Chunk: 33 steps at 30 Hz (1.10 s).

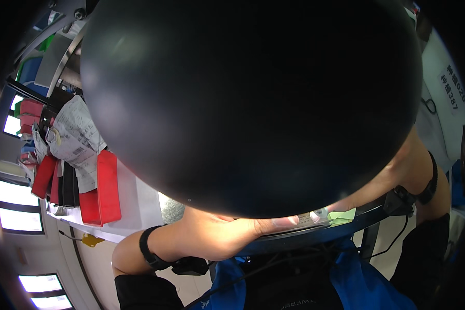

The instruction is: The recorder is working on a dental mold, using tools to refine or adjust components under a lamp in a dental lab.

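Note:
A large black rounded object (253,98) fills most of the view and hides what lies behind it. My left hand (219,233) reaches to the right below it. Its thumb lies along the edge of a dark curved board (315,233), and the other fingers are hidden. Just past the thumb tip sit a small grey keyed part (315,216) and a pale green piece (344,214). My right forearm (411,170), with a black wrist strap (432,182), comes in from the right. The right hand itself is hidden behind the black object.
At the left, red holders (101,191) and black ones hang with printed paper sheets (75,134) over a white table (139,204). A yellow tag (90,239) hangs at its edge. Blue cloth (356,281) and black cables (274,268) lie below the board.

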### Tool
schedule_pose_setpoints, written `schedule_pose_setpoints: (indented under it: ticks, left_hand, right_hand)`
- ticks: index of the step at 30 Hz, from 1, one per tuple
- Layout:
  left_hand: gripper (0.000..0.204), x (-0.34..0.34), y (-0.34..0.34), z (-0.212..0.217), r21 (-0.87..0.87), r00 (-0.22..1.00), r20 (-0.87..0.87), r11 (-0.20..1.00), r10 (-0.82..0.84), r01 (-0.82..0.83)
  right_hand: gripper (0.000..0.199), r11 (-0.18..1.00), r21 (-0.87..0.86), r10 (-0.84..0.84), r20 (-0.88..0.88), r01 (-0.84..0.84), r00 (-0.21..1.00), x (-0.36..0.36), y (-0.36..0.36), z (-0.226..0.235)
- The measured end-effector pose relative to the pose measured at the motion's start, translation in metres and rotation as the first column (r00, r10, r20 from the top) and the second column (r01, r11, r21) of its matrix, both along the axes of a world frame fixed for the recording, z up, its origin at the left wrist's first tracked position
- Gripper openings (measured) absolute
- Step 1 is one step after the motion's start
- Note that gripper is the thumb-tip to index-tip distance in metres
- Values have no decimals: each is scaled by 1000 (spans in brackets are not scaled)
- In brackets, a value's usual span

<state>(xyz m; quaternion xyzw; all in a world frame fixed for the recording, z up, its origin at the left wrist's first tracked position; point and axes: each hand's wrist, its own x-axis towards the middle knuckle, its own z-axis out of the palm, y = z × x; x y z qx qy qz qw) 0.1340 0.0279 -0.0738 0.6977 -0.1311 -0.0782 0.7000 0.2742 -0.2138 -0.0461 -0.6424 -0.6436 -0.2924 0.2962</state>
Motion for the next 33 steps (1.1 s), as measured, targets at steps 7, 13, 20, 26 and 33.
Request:
schedule_pose_setpoints:
  ticks: [7,13,20,26,33]
  left_hand:
    - [32,7,7,7,312,988,-82,938,-134,153]
    - [32,2,8,-1,350,992,-10,929,-124,120]
    - [28,0,9,-2,319,991,79,944,-112,81]
    - [27,-6,1,3,-48,985,-156,996,72,-80]
    - [24,-5,-1,4,-97,998,-49,994,50,-55]
  right_hand:
    - [53,1000,10,0,14,0,1000,1,2,-3]
    - [52,999,21,25,34,-26,999,4,4,-3]
    - [50,989,109,93,100,-104,991,7,14,-8]
    - [57,995,-18,-94,38,95,995,-7,3,1]
    - [58,974,-100,-191,132,205,973,-13,1,3]
